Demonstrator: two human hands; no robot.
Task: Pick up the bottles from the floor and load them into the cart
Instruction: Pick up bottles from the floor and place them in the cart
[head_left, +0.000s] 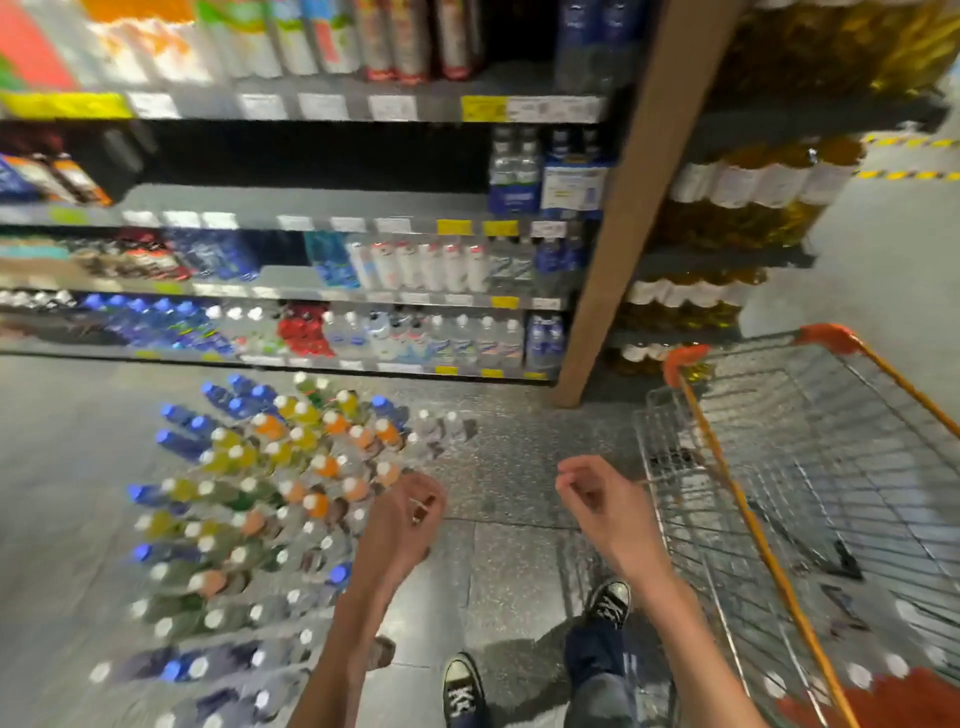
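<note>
Several bottles (270, 499) stand upright in a dense cluster on the grey floor at the left, with white and blue caps and yellow, orange, green and clear contents. My left hand (402, 519) hangs over the right edge of that cluster, fingers loosely curled, holding nothing. My right hand (597, 499) hovers above bare floor, just left of the cart, fingers relaxed and empty. The wire cart (737, 499) with orange trim stands at the right; a few bottle caps show blurred in its near corner. The frame is motion-blurred.
Store shelves (311, 306) stocked with bottled drinks run along the back. A brown pillar (613, 249) separates them from shelves of oil bottles (737, 197). My two feet in black sneakers (462, 691) stand on the tiled floor between cluster and cart.
</note>
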